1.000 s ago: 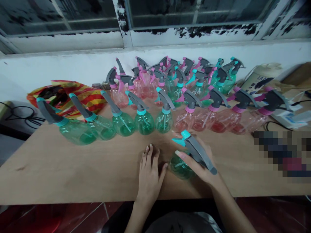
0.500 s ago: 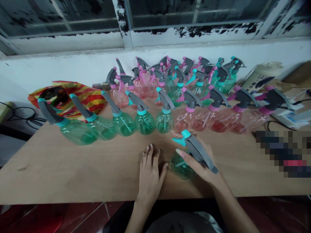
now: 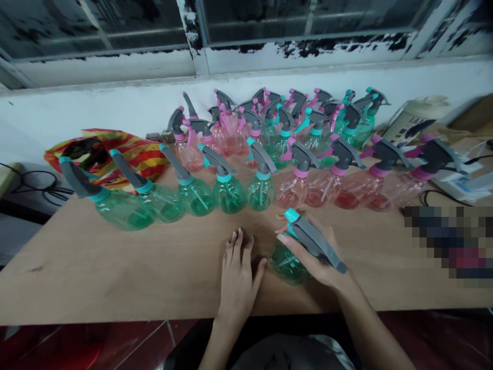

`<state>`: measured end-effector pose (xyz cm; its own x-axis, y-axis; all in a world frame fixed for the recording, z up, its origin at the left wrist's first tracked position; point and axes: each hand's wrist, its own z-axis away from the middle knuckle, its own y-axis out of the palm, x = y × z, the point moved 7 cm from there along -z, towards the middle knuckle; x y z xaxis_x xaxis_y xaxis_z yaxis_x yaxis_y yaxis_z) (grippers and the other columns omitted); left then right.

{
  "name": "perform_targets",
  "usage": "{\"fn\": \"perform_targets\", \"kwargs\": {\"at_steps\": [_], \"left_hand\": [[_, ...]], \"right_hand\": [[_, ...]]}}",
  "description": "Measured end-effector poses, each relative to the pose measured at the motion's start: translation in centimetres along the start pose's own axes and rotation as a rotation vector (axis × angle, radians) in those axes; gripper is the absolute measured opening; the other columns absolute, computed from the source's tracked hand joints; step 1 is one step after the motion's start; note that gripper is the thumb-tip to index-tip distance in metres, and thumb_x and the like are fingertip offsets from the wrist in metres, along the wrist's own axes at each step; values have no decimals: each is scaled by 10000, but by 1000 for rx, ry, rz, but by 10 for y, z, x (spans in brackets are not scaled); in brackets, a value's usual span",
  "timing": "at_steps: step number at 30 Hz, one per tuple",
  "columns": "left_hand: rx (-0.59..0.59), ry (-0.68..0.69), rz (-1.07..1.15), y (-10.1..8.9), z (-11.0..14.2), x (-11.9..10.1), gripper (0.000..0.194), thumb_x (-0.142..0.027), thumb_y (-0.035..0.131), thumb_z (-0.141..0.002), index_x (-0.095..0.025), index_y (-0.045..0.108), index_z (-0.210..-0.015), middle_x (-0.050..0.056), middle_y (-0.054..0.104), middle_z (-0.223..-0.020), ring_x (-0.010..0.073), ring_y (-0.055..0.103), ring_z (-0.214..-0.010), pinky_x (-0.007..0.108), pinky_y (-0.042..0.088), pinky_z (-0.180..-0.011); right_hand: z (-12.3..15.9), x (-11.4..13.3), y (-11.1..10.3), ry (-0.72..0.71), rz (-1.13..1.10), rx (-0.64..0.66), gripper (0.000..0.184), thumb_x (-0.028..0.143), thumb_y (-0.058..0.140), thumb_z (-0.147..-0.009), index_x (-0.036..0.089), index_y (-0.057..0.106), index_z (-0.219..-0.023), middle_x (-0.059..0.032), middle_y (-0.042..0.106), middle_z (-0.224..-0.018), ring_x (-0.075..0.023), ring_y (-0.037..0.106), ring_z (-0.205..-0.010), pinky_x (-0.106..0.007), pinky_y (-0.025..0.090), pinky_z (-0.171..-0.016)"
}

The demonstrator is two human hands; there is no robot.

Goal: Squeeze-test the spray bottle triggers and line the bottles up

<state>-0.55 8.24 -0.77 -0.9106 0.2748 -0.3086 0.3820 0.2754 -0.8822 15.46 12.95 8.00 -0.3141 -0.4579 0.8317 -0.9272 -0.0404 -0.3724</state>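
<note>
My right hand (image 3: 316, 262) is wrapped round the neck of a green spray bottle (image 3: 288, 264) with a grey and turquoise trigger head. The bottle stands near the table's front edge, and part of its neck and trigger is hidden by the hand. To its left, my left hand (image 3: 238, 272) lies flat on the wooden table (image 3: 115, 277), fingers spread, holding nothing. Beyond the hands runs a row of spray bottles: several green ones (image 3: 230, 195) on the left and several pink ones (image 3: 319, 192) on the right.
More pink and green spray bottles (image 3: 234, 139) are crowded together by the wall. A red and yellow striped plastic bag (image 3: 148, 159) lies at the back left. A pale cylindrical container (image 3: 416, 121) and a black cable (image 3: 442, 195) are at the right.
The trigger of the held spray bottle has been drawn in toward its neck by the fingers of my right hand. My left hand has stayed in place.
</note>
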Motion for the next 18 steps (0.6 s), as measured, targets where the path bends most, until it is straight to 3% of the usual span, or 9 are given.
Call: {"fn": "perform_targets", "kwargs": {"at_steps": [8,18], "left_hand": [[2,-1,9,-1,-1,-1,466,-347,446,-993,-142,399,-1408,196,414,-1504,319,352,-1415,548,370,-1097],[6,-4,12,1,0,-1,474,-345,468,-986,-128,403,-1403,194,398,-1515,321,336,-1421,543,364,-1103]], "right_hand": [[3,2,1,16,-25,46,302,319,669,-848,279,630,-1145,-42,719,-1090,-245,678,-1065,-361,552,-847],[4,5,-1,-24,-22,-5,369,267,677,-828,276,586,-1185,-47,698,-1071,-243,678,-1023,-381,545,-871]]}}
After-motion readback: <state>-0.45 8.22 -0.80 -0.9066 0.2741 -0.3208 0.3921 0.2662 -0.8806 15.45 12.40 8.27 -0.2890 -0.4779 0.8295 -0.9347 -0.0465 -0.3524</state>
